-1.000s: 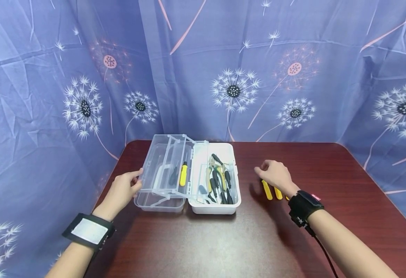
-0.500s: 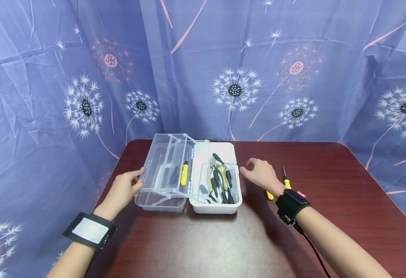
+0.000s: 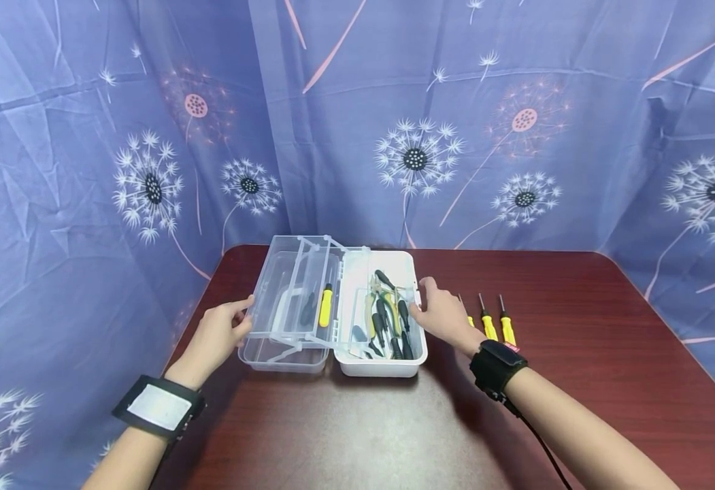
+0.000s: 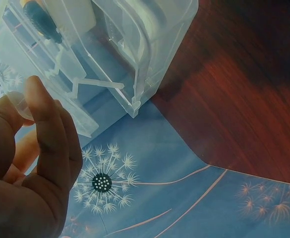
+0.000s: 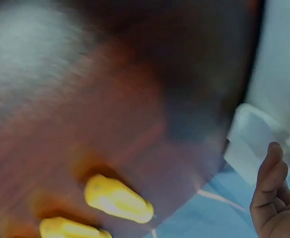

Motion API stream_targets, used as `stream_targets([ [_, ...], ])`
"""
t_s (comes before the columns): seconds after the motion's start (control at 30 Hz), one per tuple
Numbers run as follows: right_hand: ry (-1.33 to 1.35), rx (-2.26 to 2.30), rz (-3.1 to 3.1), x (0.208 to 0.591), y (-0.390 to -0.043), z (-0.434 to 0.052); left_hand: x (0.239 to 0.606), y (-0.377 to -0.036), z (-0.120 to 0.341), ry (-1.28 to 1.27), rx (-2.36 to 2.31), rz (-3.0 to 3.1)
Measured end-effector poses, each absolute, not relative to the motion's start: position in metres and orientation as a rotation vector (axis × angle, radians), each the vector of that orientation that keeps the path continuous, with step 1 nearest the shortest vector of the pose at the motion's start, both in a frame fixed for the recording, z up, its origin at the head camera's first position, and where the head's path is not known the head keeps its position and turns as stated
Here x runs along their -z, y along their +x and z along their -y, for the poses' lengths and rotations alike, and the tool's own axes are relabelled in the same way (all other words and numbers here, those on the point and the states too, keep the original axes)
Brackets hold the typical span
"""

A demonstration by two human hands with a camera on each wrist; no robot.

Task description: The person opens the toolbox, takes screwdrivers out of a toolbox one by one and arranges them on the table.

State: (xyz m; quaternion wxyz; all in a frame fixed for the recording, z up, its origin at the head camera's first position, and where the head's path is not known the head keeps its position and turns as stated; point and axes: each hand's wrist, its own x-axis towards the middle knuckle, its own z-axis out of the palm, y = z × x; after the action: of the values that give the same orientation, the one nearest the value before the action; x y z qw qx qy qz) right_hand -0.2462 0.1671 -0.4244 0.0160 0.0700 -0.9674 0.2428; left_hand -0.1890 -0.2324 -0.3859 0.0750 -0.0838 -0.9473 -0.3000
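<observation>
An open tool box stands on the dark red table: a white base [image 3: 407,369] full of black and yellow tools, and a clear lid-and-tray part [image 3: 284,299] folded out to the left, with a yellow-handled screwdriver [image 3: 325,306] in it. My left hand [image 3: 216,337] rests against the clear part's left edge; the left wrist view shows its fingers [image 4: 45,134] beside the clear plastic [image 4: 135,54]. My right hand [image 3: 439,314] reaches over the base's right rim with loose fingers, holding nothing. Three yellow screwdrivers [image 3: 490,327] lie on the table just right of it, blurred yellow handles [image 5: 117,198] in the right wrist view.
The table [image 3: 577,381] has rounded corners and its left edge runs close to the box. A blue curtain with dandelion print [image 3: 412,156] hangs behind and around. A cable [image 3: 541,442] trails from the right wristband.
My right hand has moved left from the yellow screwdrivers to the box's right rim, uncovering all three on the table. The left hand has stayed put.
</observation>
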Motion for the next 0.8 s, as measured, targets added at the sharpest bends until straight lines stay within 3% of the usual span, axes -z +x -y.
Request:
stream_targets([
  [0.8, 0.131, -0.869, 2.964, 0.441, -0.241, -0.157, 0.385, -0.188, 0.236, -0.238, 0.979, 2.812],
])
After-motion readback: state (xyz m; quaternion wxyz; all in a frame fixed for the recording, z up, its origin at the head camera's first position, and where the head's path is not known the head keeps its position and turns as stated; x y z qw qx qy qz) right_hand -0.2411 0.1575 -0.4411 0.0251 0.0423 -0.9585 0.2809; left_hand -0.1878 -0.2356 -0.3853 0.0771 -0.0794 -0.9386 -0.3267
